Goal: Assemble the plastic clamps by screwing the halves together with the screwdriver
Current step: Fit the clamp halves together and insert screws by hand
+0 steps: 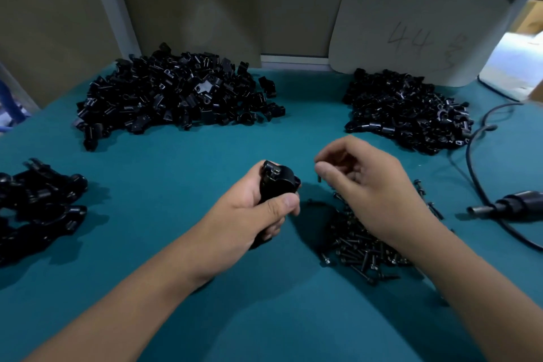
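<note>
Overhead, hands [258, 203] work above a teal table [164, 288] backed by cardboard [188, 3].

Teal cloth [176, 244] covers the whole table, plain, no pattern. Glossy black clamp halves heap at eleven o'clock [176, 94] and at one o'clock [408, 112]; more black pieces [38, 203] sit at nine. The clamp [277, 184] in the left hand [252, 214] is black, the screws [364, 253] dark. An off-white card [417, 32] carries grey pencilled "44".

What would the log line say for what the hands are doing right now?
left hand: grips black plastic clamp | right hand: pinches small dark screw | corded screwdriver: lying on teal table
</note>
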The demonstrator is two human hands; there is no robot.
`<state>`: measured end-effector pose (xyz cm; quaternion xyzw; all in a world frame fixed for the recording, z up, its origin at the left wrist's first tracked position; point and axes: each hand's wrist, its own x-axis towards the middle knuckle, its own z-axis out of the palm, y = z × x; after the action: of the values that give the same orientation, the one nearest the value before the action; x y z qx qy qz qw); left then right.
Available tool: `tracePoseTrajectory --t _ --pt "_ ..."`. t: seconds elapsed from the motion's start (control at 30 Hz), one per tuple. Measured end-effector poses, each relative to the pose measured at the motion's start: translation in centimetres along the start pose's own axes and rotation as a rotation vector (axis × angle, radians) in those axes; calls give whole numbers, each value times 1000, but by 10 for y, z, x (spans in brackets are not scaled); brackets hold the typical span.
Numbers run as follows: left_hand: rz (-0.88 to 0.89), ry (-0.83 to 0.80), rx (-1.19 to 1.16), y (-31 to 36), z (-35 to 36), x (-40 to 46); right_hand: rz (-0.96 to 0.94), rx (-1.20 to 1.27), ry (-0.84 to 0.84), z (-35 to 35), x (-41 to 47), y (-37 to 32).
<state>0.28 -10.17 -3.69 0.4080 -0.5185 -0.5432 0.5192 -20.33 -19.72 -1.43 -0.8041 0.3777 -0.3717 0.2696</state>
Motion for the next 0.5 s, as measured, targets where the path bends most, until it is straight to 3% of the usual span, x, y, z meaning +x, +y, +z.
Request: tracePoseTrajectory --t 0.07,0.13,0.5 --pt "24 -21 -10 -2 0 0 -12 418 -9 0 -4 -10" --pt "47 -24 -49 -2 0 1 -62 555 -47 3 -7 -17" --pt "50 -14 -101 -4 -2 3 -120 489 -93 3 -8 -12"
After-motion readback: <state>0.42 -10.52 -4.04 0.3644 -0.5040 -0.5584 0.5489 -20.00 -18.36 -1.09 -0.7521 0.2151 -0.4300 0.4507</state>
